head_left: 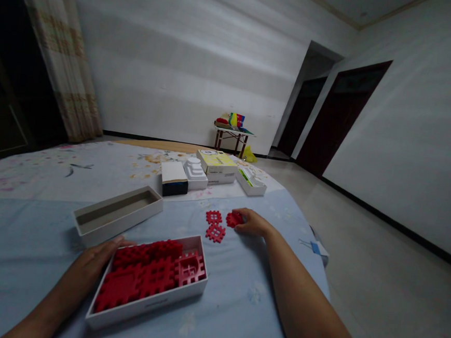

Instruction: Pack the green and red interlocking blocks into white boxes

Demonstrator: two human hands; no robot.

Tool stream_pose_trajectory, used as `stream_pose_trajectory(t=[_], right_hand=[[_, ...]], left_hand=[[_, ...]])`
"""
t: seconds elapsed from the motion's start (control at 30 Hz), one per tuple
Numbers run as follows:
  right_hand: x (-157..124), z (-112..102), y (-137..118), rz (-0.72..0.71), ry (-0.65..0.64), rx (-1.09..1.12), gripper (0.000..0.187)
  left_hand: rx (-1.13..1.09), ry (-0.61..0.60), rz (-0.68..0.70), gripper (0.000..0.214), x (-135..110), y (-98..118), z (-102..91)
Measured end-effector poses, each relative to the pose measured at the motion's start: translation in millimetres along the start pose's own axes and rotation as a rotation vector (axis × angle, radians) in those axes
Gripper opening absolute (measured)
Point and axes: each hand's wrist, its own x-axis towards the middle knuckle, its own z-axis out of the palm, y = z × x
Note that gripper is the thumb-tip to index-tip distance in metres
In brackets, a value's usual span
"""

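Note:
A white box (148, 306) full of red waffle-shaped building pieces (142, 274) lies on the blue sheet close in front of me. My left hand (93, 260) rests flat against the box's left side, fingers stretched along its rim. Farther out, my right hand (250, 223) has its fingers closed on one red piece (234, 219) lying on the sheet. Two more red pieces (214, 216) (215, 233) sit just left of that hand.
An empty white box lid (117, 213) lies beyond the left hand. Several boxes (216, 166) stand at the far end of the bed. The bed edge (320, 249) drops to a tiled floor on the right. A small table (232, 133) with colourful things stands by the wall.

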Motion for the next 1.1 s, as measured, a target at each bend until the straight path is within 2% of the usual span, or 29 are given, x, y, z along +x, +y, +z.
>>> stream_pose_trajectory(t=[0.13,0.27,0.4,0.53,0.63,0.73,0.87,1.0,1.1], right_hand=[[0.3,-2.0,-7.3,0.017,0.045,-0.055,0.058],[0.2,0.3,-27.0,-0.022,0.101,-0.015,0.066],[-2.4,15.4,-53.2,-0.062,-0.034,-0.072,0.068],[-5.7,28.6,-66.5,-0.051,-0.129,-0.208,0.072],[-6.6,28.0,-68.0,-0.055,-0.122,-0.208,0.064],[-7.2,20.3,-66.1,-0.037,-0.2,-0.119,0.051],[-6.7,9.9,-60.5,-0.029,-0.29,0.02,0.046],[-3.0,7.6,-54.2,-0.065,-0.259,0.039,0.041],[-0.3,10.5,-50.7,-0.037,-0.206,0.076,0.042]], left_hand=[[-0.01,-0.023,0.025,0.052,-0.6,-0.8,-1.2],[-0.018,-0.034,0.002,0.052,-1.1,0.2,-1.0],[-0.072,-0.063,-0.037,0.052,-3.2,3.5,2.1],[-0.095,-0.028,-0.047,0.05,-4.5,5.9,4.0],[-0.082,-0.023,-0.039,0.049,-4.1,4.7,3.4],[-0.084,-0.022,-0.024,0.05,-3.0,1.5,3.0],[-0.103,-0.036,-0.023,0.05,-1.9,-1.4,3.8],[-0.107,-0.031,-0.029,0.05,-2.4,-0.4,4.1],[-0.104,-0.034,-0.032,0.051,-3.5,1.7,4.1]])
